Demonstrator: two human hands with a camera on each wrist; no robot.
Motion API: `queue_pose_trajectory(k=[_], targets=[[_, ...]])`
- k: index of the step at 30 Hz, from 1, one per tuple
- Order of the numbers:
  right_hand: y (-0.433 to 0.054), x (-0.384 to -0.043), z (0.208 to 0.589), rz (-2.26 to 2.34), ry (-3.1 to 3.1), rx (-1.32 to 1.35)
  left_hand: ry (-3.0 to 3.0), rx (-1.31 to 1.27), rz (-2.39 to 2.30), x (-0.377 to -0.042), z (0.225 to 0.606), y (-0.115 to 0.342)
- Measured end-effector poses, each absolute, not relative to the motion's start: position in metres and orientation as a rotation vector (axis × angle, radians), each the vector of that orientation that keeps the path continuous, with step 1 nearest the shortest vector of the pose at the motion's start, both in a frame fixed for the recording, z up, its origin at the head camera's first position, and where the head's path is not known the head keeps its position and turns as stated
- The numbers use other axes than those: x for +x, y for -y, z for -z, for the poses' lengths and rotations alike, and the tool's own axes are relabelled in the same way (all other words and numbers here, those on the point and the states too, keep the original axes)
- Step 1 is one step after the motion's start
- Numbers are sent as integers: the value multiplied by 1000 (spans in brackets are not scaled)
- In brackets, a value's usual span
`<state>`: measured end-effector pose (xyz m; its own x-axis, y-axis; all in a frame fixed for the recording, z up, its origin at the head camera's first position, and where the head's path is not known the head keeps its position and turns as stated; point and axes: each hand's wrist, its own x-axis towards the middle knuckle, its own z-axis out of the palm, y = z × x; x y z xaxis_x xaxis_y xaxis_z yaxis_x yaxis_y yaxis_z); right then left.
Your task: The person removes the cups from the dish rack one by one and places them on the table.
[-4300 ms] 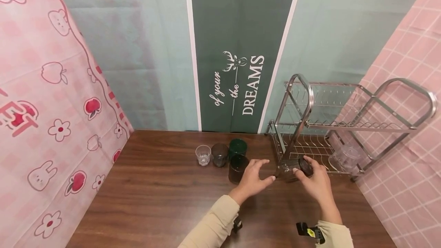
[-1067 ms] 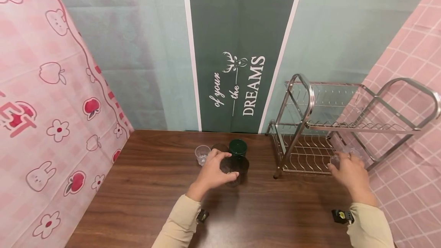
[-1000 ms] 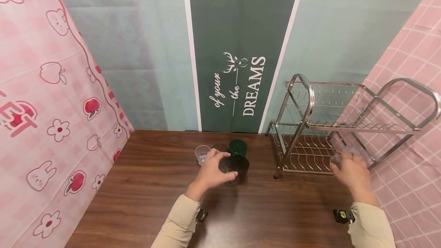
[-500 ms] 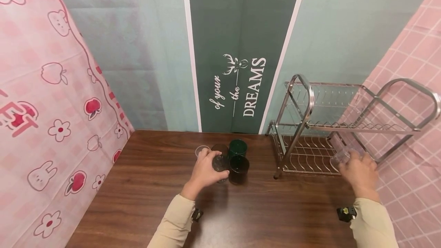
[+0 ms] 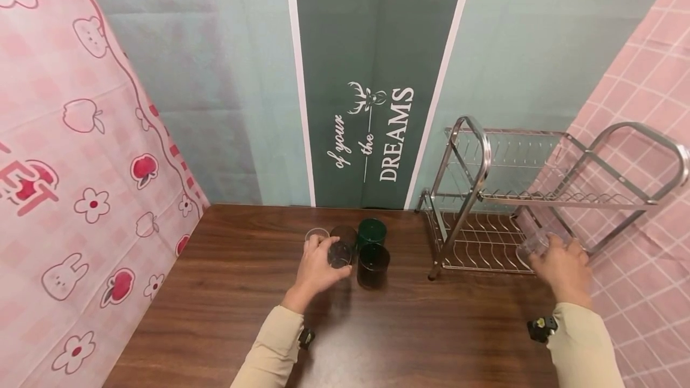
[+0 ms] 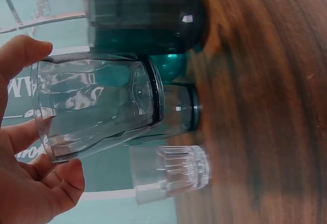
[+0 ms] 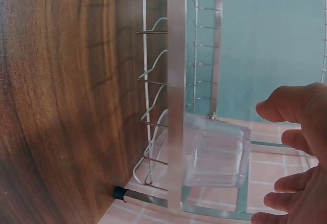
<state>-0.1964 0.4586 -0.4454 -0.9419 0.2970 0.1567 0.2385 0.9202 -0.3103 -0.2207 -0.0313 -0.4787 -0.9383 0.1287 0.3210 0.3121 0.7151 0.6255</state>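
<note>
My left hand grips a see-through grey cup near its rim, thumb on one side and fingers on the other. Close behind it stand a small clear cup and a dark smoky cup, both partly hidden in the head view. To their right are a green cup and a dark cup. My right hand is spread beside a clear cup, with a gap between them in the right wrist view. That cup lies on the rack's lower shelf.
A two-tier metal dish rack stands at the back right of the wooden table. Printed cloths hang behind and on both sides, the pink grid cloth close to the right hand.
The grey cup went from my right hand near the rack to my left hand, which has since carried it leftward past the dark cup. My right hand drew slightly rightward off the clear cup.
</note>
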Motion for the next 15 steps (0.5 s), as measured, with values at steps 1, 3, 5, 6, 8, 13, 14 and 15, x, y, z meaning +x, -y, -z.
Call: queue_pose_trajectory(k=[1, 3, 5, 6, 8, 13, 14, 15], targets=[[-459, -197, 446, -430, 2884, -407, 2675, -345, 1032, -222, 480, 31], [-461, -198, 448, -437, 2895, -417, 2689, -345, 1016, -223, 484, 31], [-462, -200, 449, -441, 2909, -425, 2704, -350, 992, -226, 489, 31], [-463, -201, 450, -442, 2914, -428, 2716, -352, 974, -227, 492, 31], [-464, -202, 451, -447, 2920, -434, 2734, -360, 953, -229, 498, 30], [-467, -206, 456, -473, 2910, -426, 2755, -372, 938, -234, 507, 28], [-467, -206, 457, -477, 2907, -426, 2756, -374, 938, -234, 508, 27], [-468, -207, 458, -486, 2905, -426, 2755, -378, 938, -235, 509, 27]])
